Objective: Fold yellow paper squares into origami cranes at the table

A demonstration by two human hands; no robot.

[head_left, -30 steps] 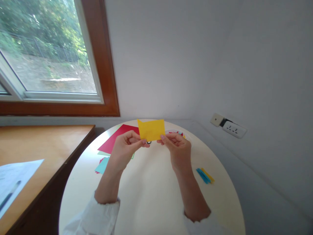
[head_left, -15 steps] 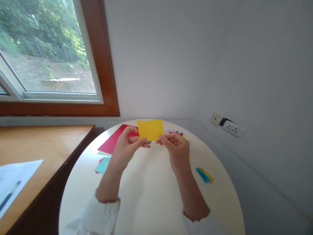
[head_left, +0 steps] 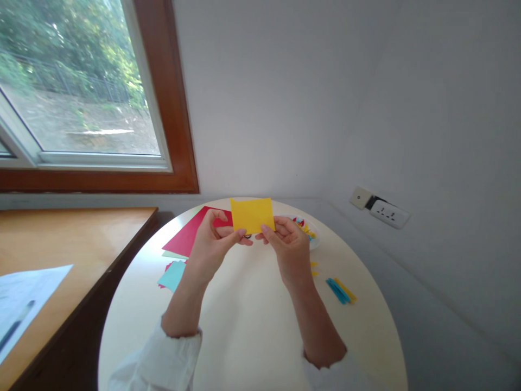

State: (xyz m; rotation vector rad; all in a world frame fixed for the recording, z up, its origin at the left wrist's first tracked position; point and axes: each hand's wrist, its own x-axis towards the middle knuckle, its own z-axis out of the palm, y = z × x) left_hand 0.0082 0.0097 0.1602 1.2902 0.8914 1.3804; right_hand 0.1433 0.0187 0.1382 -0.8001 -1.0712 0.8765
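Note:
Between my two hands a yellow piece of paper (head_left: 252,215) is held up over the far part of the round table. My left hand (head_left: 214,234) pinches its lower left corner with the thumb in front. Near the lower right, my right hand (head_left: 288,239) grips the bottom edge, thumb also in front and fingers behind. Behind my left hand lies a large red sheet (head_left: 185,233). A dark curved bit of some object shows just under the paper; most of it is hidden.
Light blue paper pieces (head_left: 172,276) lie left on the white table (head_left: 252,326). Right are a plate of small colourful pieces (head_left: 312,239) and blue and yellow strips (head_left: 338,291). A wooden desk (head_left: 101,233) bears a printed sheet (head_left: 36,282) and a pen (head_left: 16,326).
My right hand has slid slightly left along the paper's lower edge, uncovering more of the plate and some yellow scraps. The paper has shifted slightly right; my left hand keeps its grip.

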